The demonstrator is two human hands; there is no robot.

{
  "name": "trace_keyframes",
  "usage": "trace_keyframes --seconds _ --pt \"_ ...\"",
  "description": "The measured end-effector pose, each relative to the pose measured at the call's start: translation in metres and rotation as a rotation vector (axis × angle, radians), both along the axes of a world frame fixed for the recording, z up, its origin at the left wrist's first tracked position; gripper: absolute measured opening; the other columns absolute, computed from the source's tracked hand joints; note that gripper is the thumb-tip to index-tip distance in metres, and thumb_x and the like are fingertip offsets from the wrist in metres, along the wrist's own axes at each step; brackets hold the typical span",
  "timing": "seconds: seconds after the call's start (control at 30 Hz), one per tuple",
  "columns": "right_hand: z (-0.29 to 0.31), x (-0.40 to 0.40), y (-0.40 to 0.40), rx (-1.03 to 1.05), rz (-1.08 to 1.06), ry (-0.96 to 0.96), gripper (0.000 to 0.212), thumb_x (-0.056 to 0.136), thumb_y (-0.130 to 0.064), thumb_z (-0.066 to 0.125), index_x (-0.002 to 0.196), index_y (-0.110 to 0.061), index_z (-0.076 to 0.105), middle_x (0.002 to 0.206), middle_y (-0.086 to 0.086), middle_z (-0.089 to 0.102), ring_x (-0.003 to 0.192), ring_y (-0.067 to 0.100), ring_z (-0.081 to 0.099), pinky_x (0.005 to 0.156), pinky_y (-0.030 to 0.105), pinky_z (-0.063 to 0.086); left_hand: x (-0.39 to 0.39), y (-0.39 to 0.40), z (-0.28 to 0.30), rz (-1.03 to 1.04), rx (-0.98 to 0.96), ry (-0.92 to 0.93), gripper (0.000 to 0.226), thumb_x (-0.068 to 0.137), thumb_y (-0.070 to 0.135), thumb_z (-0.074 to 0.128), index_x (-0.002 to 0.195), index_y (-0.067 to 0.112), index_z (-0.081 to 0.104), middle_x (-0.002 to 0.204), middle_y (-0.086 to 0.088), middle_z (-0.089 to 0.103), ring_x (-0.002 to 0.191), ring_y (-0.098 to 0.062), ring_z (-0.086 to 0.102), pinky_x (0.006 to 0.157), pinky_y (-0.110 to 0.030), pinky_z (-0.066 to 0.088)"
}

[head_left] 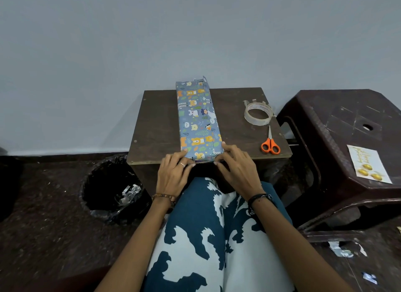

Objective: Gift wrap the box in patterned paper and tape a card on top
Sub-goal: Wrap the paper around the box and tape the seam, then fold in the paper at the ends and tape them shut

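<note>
Both hands' fingers (pixel 219 161) pinch the paper at the box (pixel 198 120) end nearest them; crease flaps tight before taping.

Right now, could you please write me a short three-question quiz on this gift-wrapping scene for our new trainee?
1. True or false: the card is already taped on top of the wrapped box.
2. Which tool lies nearest the tape roll? A) orange-handled scissors B) a stapler C) a ruler
3. Where are the left hand and right hand working?

Key
1. False: it lies on the plastic stool, apart from the box.
2. A.
3. At the box's near end, folding the paper at the edge of the small table.
</note>
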State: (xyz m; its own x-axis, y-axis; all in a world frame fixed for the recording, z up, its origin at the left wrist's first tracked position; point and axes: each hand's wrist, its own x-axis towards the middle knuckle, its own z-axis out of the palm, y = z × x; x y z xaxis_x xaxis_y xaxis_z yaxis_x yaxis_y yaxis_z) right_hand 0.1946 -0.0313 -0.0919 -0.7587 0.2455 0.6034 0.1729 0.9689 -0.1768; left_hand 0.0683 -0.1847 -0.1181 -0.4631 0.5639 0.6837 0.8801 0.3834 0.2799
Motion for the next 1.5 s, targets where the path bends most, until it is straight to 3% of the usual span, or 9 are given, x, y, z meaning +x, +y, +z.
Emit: trace_keyframes --seconds 0.23,0.4,0.53,0.67,0.83,1.03,1.23,1.4,1.5 --pt "-0.002 -0.004 -0.002 0.058 -0.025 0.057 0.019 0.088 -0.022 0.053 0.076 -0.012 0.063 0.102 0.009 0.066 0.086 0.017 0.059 0.070 0.026 0.038 0.008 -0.002 0.000 0.031 -0.031 0.064 0.014 0.087 0.024 0.050 0.096 0.018 0.058 0.114 -0.007 0.059 0.089 -0.020 0.045 0.078 -0.031 0.035" --pt "-0.002 -0.005 -0.001 0.061 -0.024 0.102 0.021 0.088 -0.021 0.052 0.075 -0.011 0.065 0.099 0.008 0.067 0.085 0.012 0.053 0.070 0.026 0.040 0.010 0.005 0.012 -0.025 -0.073 0.295 0.032 0.087 0.038 0.052 0.114 0.022 0.049 0.132 -0.003 0.041 0.115 -0.022 0.042 0.103 -0.036 0.027" --pt "-0.004 -0.005 -0.002 0.072 -0.046 0.093 0.021 0.088 -0.023 0.051 0.075 -0.012 0.065 0.099 0.007 0.067 0.080 0.016 0.057 0.068 0.025 0.039 0.003 0.031 0.022 -0.140 -0.211 0.331 0.043 0.086 0.038 0.052 0.124 0.017 0.049 0.132 -0.004 0.055 0.123 -0.020 0.044 0.106 -0.039 0.030" --pt "-0.004 -0.006 -0.002 0.089 -0.067 0.086 0.023 0.089 -0.023 0.049 0.075 -0.012 0.064 0.098 0.007 0.067 0.076 0.018 0.059 0.066 0.025 0.038 -0.001 0.041 0.018 -0.184 -0.160 0.238 0.033 0.085 0.027 0.056 0.114 0.015 0.065 0.118 0.000 0.066 0.111 -0.018 0.061 0.099 -0.035 0.037" --pt "-0.006 -0.006 -0.003 0.003 -0.036 0.091 0.022 0.089 -0.023 0.052 0.077 -0.010 0.064 0.098 0.007 0.066 0.074 0.021 0.063 0.063 0.032 0.051 -0.003 0.039 0.013 -0.203 -0.086 0.281 0.033 0.090 0.024 0.057 0.123 0.027 0.052 0.121 0.004 0.064 0.114 -0.014 0.059 0.099 -0.036 0.041" --pt "-0.007 -0.005 0.000 -0.028 -0.033 0.104 0.021 0.086 -0.028 0.056 0.078 -0.013 0.069 0.103 0.005 0.069 0.073 0.020 0.065 0.060 0.029 0.052 -0.003 0.040 0.016 -0.233 -0.059 0.253 0.021 0.089 0.023 0.057 0.107 0.024 0.069 0.116 0.001 0.067 0.107 -0.018 0.064 0.098 -0.037 0.041" --pt "0.003 0.007 -0.006 -0.183 -0.153 0.101 0.040 0.075 -0.026 0.074 0.101 -0.022 0.043 0.071 0.001 0.069 0.059 0.022 0.065 0.052 0.027 0.047 0.002 0.040 0.018 -0.233 -0.042 0.145 0.021 0.085 0.017 0.059 0.101 0.023 0.072 0.115 0.001 0.068 0.108 -0.018 0.063 0.101 -0.035 0.037" --pt "0.004 0.009 -0.004 -0.307 -0.096 0.017 0.042 0.076 -0.019 0.073 0.113 -0.017 0.053 0.102 0.000 0.066 0.092 0.022 0.065 0.069 0.033 0.052 0.006 0.041 0.020 -0.216 -0.051 0.090 0.021 0.080 0.014 0.068 0.099 0.022 0.072 0.114 0.001 0.068 0.108 -0.018 0.063 0.101 -0.035 0.036" --pt "0.004 0.004 -0.005 -0.291 -0.076 0.042 0.032 0.079 -0.020 0.070 0.108 -0.015 0.058 0.104 -0.001 0.062 0.089 0.019 0.063 0.064 0.033 0.052 0.007 0.041 0.021 -0.207 -0.066 0.073 0.021 0.082 0.018 0.065 0.102 0.021 0.071 0.114 0.002 0.068 0.110 -0.016 0.062 0.102 -0.035 0.035"
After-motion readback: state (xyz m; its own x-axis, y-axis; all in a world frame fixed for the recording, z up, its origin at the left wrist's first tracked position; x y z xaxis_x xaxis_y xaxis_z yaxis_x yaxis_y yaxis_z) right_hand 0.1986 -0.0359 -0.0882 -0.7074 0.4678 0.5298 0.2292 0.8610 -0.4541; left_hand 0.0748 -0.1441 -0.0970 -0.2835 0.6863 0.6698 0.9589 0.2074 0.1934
